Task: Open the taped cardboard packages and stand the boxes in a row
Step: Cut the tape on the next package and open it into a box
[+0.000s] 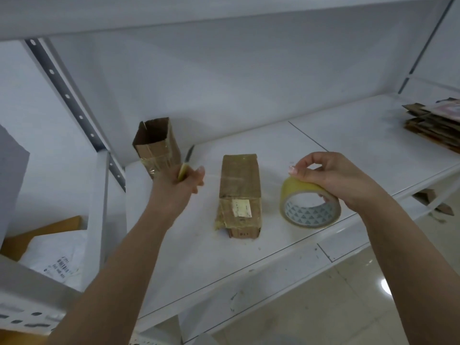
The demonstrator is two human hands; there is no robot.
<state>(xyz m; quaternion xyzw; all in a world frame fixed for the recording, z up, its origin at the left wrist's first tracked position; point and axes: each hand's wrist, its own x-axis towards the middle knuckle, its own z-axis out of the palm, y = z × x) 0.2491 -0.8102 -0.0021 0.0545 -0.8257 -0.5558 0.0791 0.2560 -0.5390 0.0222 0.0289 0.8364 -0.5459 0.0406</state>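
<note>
While the left hand (185,181) grips a knife (186,163), the right hand (331,178) holds a tape roll (310,204) at 3 o'clock on the white metal shelf (261,245). Centred, a taped cardboard package (240,195) lies flat, its label (241,207) unreadable; an opened box (156,145) stands at 10 o'clock.

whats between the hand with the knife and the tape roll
In the head view, the taped cardboard box lies flat on the shelf between the left hand holding the knife and the tape roll.

Matt brown cardboard on the taped package (239,195), glossy clear tape wrinkled over it, torn paper label. Open box (157,145): same dull cardboard, shiny tape low down. My tape roll (308,205) glossy yellowish, printed paper core. Shelf (348,135) smooth painted white metal, scuffed.
</note>
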